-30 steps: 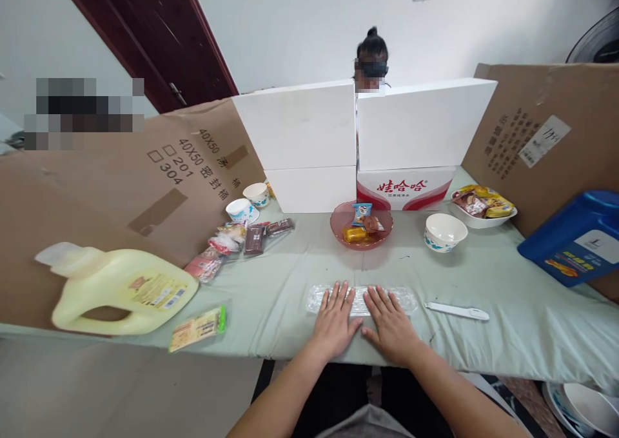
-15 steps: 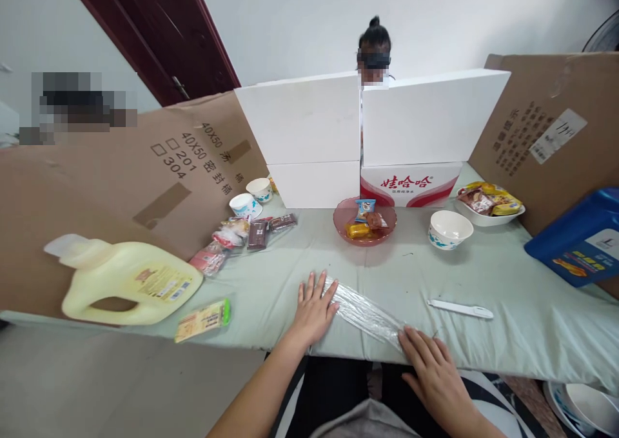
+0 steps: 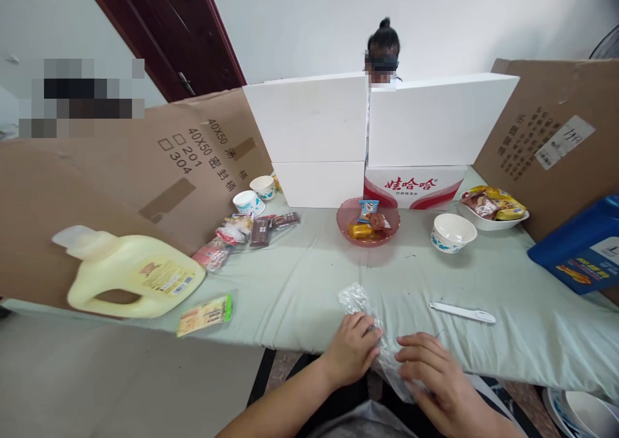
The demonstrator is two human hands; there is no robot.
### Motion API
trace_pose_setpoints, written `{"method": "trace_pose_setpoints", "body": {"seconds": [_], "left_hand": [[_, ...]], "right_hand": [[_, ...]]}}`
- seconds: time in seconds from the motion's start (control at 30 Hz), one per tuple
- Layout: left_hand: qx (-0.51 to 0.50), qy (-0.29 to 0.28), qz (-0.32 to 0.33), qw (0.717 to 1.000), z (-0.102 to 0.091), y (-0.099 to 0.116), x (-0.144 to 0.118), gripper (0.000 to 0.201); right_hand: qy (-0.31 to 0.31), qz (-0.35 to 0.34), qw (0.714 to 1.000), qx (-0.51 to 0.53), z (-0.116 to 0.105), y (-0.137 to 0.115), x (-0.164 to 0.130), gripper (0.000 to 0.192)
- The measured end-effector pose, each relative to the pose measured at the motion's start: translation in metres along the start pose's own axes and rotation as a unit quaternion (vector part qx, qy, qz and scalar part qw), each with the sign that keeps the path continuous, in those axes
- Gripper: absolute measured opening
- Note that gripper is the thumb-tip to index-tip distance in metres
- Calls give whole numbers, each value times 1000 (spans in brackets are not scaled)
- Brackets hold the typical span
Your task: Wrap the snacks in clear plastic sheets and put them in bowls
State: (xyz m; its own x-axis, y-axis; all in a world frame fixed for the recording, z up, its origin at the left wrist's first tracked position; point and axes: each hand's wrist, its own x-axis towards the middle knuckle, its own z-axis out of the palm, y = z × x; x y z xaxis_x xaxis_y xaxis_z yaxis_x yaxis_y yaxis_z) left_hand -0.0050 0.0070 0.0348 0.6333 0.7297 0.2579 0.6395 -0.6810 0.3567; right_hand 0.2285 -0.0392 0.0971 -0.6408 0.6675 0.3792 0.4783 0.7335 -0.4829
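A crinkled clear plastic bag (image 3: pixel 356 297) runs from the cloth-covered table over its front edge. My left hand (image 3: pixel 355 348) is closed, its fingers curled round the middle of the bag. Close by on the right, my right hand (image 3: pixel 432 373) has bent fingers, with the bag's lower part between them and the thumb; its exact grip is partly hidden. Beyond the hands stands a pink glass bowl (image 3: pixel 342 228) with several wrapped snacks (image 3: pixel 368 209). To the right lies a white plastic knife-like utensil (image 3: pixel 461 312), touched by neither hand.
A white bowl (image 3: pixel 453 238) and a snack-filled dish (image 3: pixel 500 222) stand right, near a blue jug (image 3: pixel 580 244). At left are a yellow detergent bottle (image 3: pixel 159 267), a flat packet (image 3: pixel 203 315), packaged snacks (image 3: pixel 261 231) and bowls (image 3: pixel 248 202). White boxes (image 3: pixel 314 128) line the back; someone sits behind.
Both hands have drawn nearer the table's front edge. The bag, stretched flat between them before, is now bunched and hangs over the edge. My left hand has gone from flat to closed.
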Motion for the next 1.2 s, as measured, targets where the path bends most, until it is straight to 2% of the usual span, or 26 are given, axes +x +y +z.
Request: {"method": "trace_pose_setpoints", "body": {"seconds": [0.1, 0.17, 0.23, 0.3, 0.4, 0.53, 0.7, 0.87, 0.93, 1.0, 1.1, 1.2], "left_hand": [[-40, 32, 22, 998, 7, 1, -10, 33], [-79, 58, 28, 995, 8, -4, -12, 33], [-100, 82, 34, 991, 10, -7, -13, 32], [-97, 97, 36, 990, 11, -9, -13, 30], [-79, 110, 28, 990, 14, -9, -13, 27], [-77, 125, 27, 989, 15, -8, -12, 24], [-104, 155, 27, 982, 15, -5, -13, 26], [-141, 273, -65, 949, 0, -8, -13, 25], [-124, 263, -65, 955, -9, -14, -8, 19], [-101, 222, -62, 968, -12, -22, -2, 15], [-51, 188, -104, 975, -8, -32, 5, 14], [-10, 166, -144, 976, -1, -34, 7, 7]], "right_hand": [[-13, 114, 984, 137, 7, 10, 32, 16], [-13, 184, 966, 183, 21, 23, 57, 20], [-18, 214, 965, 153, 39, 39, 83, 24], [-37, 219, 972, 79, 56, 52, 106, 24], [-51, 221, 974, 1, 78, 63, 127, 19], [-49, 237, 968, -66, 97, 66, 130, 20], [-44, 237, 962, -126, 105, 67, 125, 23], [-43, 220, 960, -168, 108, 66, 126, 22], [-41, 215, 959, -180, 109, 64, 127, 20], [-40, 207, 959, -189, 111, 61, 127, 19], [-34, 197, 959, -202, 109, 60, 126, 18], [-9, 215, 950, -225, 95, 71, 122, 17]]}}
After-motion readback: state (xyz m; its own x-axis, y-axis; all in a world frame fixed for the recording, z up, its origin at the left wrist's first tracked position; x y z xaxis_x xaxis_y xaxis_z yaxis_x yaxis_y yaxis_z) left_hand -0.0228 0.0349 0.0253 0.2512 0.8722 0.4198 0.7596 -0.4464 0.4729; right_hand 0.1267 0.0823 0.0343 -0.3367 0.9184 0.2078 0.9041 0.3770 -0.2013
